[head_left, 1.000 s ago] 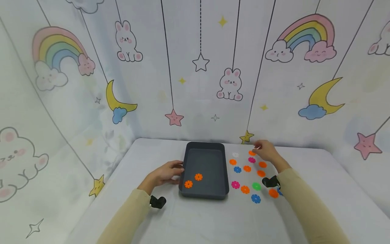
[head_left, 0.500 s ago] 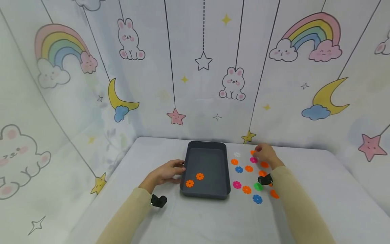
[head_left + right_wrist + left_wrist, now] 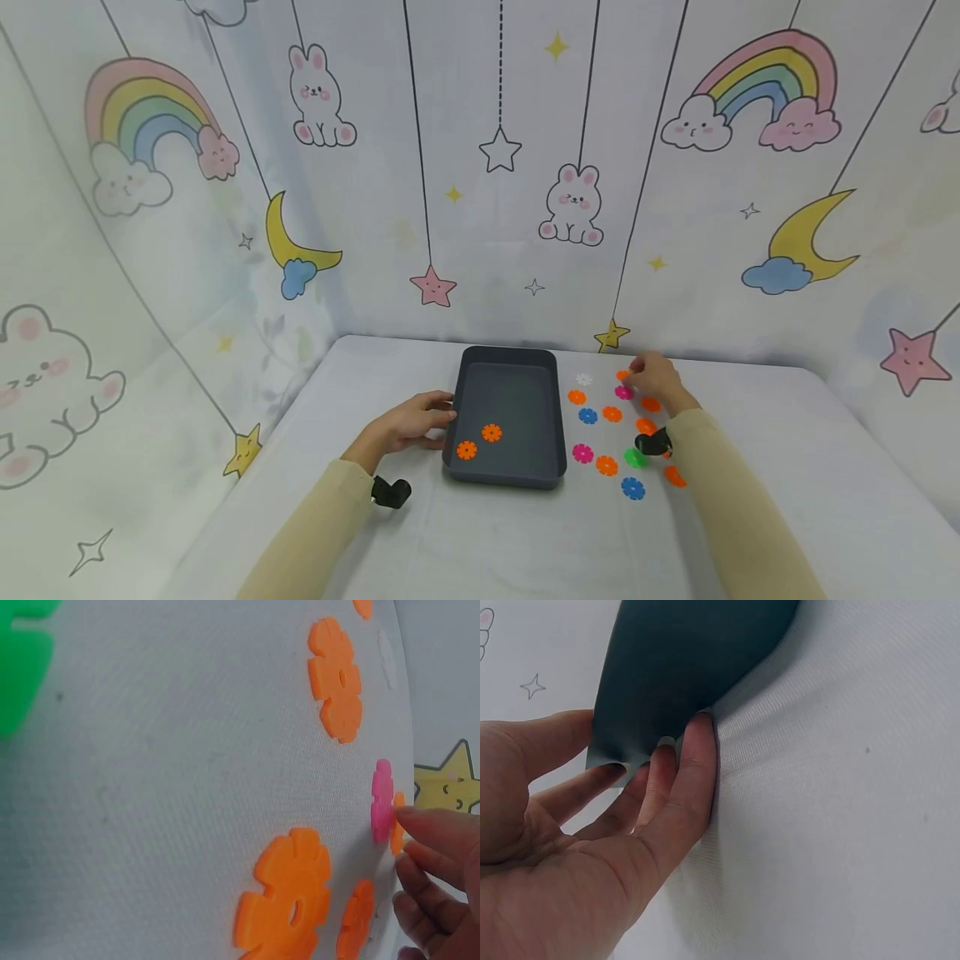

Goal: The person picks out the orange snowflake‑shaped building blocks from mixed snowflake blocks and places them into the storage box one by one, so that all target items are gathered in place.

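A dark grey tray (image 3: 459, 392) sits mid-table with two orange flower discs (image 3: 491, 432) in its near left corner. My left hand (image 3: 438, 412) rests against the tray's left wall (image 3: 675, 667), and its straight fingers (image 3: 694, 757) touch the lower edge. My right hand (image 3: 637, 371) hovers at the far end of the loose discs. Its fingers (image 3: 431, 832) are loosely curled, and one tip touches a small orange disc (image 3: 397, 821) just behind a pink disc (image 3: 382, 799). Both discs lie on the cloth, the pink disc (image 3: 623, 392) nearer me.
Several loose discs lie right of the tray: white (image 3: 583, 379), blue (image 3: 588, 415), orange (image 3: 612, 413), pink (image 3: 582, 453), green (image 3: 634, 457) and another blue (image 3: 633, 488). The white table meets a printed backdrop on three sides. Bare cloth spreads in front of the tray.
My right hand has come slightly left and down onto the far discs. The left hand and the tray have stayed put. The view has shifted a little.
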Action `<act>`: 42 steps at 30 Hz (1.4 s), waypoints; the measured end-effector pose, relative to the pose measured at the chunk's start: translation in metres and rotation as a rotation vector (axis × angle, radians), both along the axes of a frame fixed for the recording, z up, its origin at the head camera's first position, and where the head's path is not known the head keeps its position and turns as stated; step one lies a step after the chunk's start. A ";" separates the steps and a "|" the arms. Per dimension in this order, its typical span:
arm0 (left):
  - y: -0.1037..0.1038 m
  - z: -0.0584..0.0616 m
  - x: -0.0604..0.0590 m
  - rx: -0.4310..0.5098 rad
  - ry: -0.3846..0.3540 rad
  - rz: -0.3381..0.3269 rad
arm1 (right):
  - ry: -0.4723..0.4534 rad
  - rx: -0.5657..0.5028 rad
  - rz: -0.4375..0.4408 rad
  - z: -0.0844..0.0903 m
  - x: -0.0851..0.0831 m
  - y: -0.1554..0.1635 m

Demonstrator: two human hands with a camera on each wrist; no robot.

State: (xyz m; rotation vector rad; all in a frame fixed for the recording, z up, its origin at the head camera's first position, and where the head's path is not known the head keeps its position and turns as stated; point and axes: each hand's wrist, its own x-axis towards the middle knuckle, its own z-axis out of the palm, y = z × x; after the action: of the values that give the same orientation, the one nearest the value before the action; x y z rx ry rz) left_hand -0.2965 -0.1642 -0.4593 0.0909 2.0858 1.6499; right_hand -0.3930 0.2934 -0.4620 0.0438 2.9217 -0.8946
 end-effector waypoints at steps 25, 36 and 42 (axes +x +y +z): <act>0.001 0.001 0.002 -0.013 0.007 -0.006 | 0.122 -0.093 0.050 0.019 0.015 -0.004; 0.001 0.002 0.002 -0.012 0.003 0.005 | 0.136 -0.202 0.140 0.042 0.051 -0.021; 0.001 0.001 0.002 -0.016 -0.008 0.006 | 0.160 -0.215 0.184 0.051 0.070 -0.034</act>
State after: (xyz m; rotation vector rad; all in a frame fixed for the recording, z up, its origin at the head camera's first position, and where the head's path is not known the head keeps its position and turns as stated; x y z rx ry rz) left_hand -0.2944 -0.1628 -0.4580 0.0722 2.0955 1.6341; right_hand -0.3231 0.2589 -0.4106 -0.3187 2.8876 -1.2241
